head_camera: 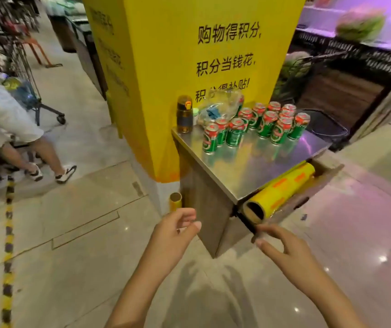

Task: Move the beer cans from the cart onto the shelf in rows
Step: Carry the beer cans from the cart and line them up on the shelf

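Several green beer cans (264, 124) with red tops stand upright in a loose cluster on a steel-topped stand (267, 166) against a yellow pillar. My left hand (177, 229) hovers below and left of the stand, fingers loosely curved, holding nothing. My right hand (284, 245) hovers near the stand's front corner, fingers spread and relaxed, also empty. Both hands are well short of the cans.
A yellow film roll (282, 190) lies in a drawer under the stand's top. A brown bottle (184, 114) and a crumpled plastic bag (220, 105) sit beside the cans. A person (12, 129) and a shopping cart (24, 74) are on the left. A smaller roll (175, 201) stands on the floor.
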Tool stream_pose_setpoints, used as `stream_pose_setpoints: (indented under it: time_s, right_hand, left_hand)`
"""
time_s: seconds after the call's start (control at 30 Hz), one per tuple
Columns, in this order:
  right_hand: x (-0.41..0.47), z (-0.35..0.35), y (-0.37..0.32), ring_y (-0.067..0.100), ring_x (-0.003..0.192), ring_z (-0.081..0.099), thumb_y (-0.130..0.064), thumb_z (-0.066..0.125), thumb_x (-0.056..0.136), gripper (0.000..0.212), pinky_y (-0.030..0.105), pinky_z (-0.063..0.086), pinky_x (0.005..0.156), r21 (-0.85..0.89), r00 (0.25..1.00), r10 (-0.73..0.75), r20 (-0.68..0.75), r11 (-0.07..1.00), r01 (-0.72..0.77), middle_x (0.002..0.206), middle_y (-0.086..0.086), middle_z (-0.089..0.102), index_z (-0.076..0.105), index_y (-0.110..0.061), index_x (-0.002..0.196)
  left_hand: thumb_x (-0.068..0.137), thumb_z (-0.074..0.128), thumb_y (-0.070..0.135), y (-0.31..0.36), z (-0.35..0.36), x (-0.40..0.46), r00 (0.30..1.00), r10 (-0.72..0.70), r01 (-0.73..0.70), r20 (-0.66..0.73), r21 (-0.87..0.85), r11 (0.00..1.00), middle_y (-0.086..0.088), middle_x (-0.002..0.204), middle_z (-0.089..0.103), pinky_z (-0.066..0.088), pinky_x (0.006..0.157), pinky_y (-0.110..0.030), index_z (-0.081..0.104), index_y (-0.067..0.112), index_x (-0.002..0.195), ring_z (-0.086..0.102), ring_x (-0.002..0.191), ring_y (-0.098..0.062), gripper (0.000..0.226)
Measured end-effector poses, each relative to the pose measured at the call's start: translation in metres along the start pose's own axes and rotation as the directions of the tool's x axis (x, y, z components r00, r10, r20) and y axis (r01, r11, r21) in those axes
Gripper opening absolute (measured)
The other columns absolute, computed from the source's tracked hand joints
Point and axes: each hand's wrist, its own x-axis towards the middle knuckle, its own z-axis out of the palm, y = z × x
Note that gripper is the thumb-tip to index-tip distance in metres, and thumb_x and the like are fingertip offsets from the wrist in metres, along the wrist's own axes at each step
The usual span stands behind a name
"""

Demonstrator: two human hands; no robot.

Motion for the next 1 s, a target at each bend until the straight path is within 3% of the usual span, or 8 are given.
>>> stream_pose_setpoints:
  time_s: [0.17,0.23,0.43,0.57,0.77,0.83,0.9,1.0]
  right_hand:
    - [0.024,-0.058,0.049,-0.002,0.109,0.047,-0.036,0.056,0.091,0.024,0.006,0.034,0.078,-0.027,1.000,0.001,-0.007,1.000,-0.001,0.112,-0.026,0.051,0.052,-0.040,0.114]
    - [0.043,-0.070,0.056,-0.001,0.109,0.047,-0.037,0.057,0.091,0.027,0.011,0.035,0.079,-0.007,1.000,-0.003,0.008,1.000,0.003,0.114,-0.023,0.052,0.053,-0.037,0.118]
    - [0.129,-0.071,0.049,-0.002,0.094,0.056,-0.025,0.061,0.090,0.023,0.004,0.040,0.069,0.123,0.998,-0.039,0.057,0.992,0.032,0.108,-0.016,0.058,0.056,-0.032,0.112]
    - [0.193,-0.065,0.042,0.000,0.113,0.049,-0.029,0.063,0.089,0.029,0.010,0.034,0.086,0.092,0.992,-0.116,0.052,0.990,0.111,0.116,-0.019,0.055,0.056,-0.032,0.117]
    - [0.290,-0.081,0.049,0.000,0.114,0.048,-0.036,0.062,0.089,0.038,0.016,0.036,0.088,0.065,0.995,-0.056,0.088,0.997,0.050,0.122,-0.015,0.055,0.052,-0.030,0.125]
    - [0.323,-0.084,0.053,0.005,0.115,0.049,-0.034,0.064,0.088,0.044,0.019,0.037,0.089,0.108,0.997,-0.003,0.072,0.994,-0.005,0.123,-0.010,0.055,0.049,-0.026,0.129]
    - [0.355,-0.082,0.055,0.009,0.116,0.049,-0.029,0.067,0.086,0.051,0.021,0.037,0.089,0.176,0.997,0.044,0.066,0.983,-0.055,0.124,-0.006,0.053,0.045,-0.022,0.132]
    - [0.395,-0.073,0.060,0.017,0.119,0.050,-0.026,0.071,0.083,0.061,0.024,0.039,0.089,0.236,0.991,0.098,0.087,0.965,-0.116,0.127,0.000,0.051,0.040,-0.017,0.135]
  left_hand:
    - [0.089,0.061,0.022,0.030,0.090,0.036,0.993,0.030,-0.026,0.117,-0.035,0.999,0.018,0.106,0.062,0.042,0.082,-0.006,0.060,0.030,0.109,0.055,0.096,0.013,0.022]
    - [0.089,0.061,0.022,0.034,0.105,0.045,0.993,0.023,-0.021,0.119,-0.023,1.000,0.019,0.105,0.061,0.043,0.080,-0.004,0.059,0.030,0.109,0.054,0.095,0.016,0.021]
    - [0.087,0.064,0.019,0.015,0.093,0.101,0.994,-0.106,0.106,0.034,0.006,0.994,0.008,0.106,0.065,0.047,0.091,-0.018,0.062,0.029,0.105,0.059,0.099,0.000,0.021]
    - [0.087,0.062,0.010,0.007,0.078,0.160,0.987,-0.155,0.154,-0.037,-0.028,0.988,0.003,0.100,0.067,0.043,0.071,-0.001,0.064,0.017,0.101,0.060,0.091,-0.002,0.016]
    - [0.086,0.064,0.009,-0.001,0.074,0.271,0.983,-0.178,0.173,-0.047,-0.092,0.981,0.005,0.093,0.066,0.043,0.069,-0.005,0.063,0.019,0.096,0.062,0.092,-0.010,0.014]
    - [0.079,0.070,0.022,0.002,0.081,0.306,0.978,-0.206,0.201,-0.025,-0.135,0.970,0.005,0.084,0.064,0.043,0.072,-0.012,0.062,0.022,0.091,0.058,0.082,-0.014,0.014]
    - [0.060,0.072,0.039,-0.002,0.087,0.337,0.968,-0.250,0.243,-0.016,-0.178,0.954,0.008,0.074,0.063,0.043,0.079,-0.030,0.064,0.025,0.086,0.054,0.078,-0.017,0.031]
    - [0.073,0.077,0.015,-0.014,0.098,0.373,0.956,-0.290,0.286,-0.036,-0.096,0.953,-0.004,0.091,0.064,0.045,0.083,-0.039,0.061,0.033,0.084,0.055,0.083,-0.022,0.027]
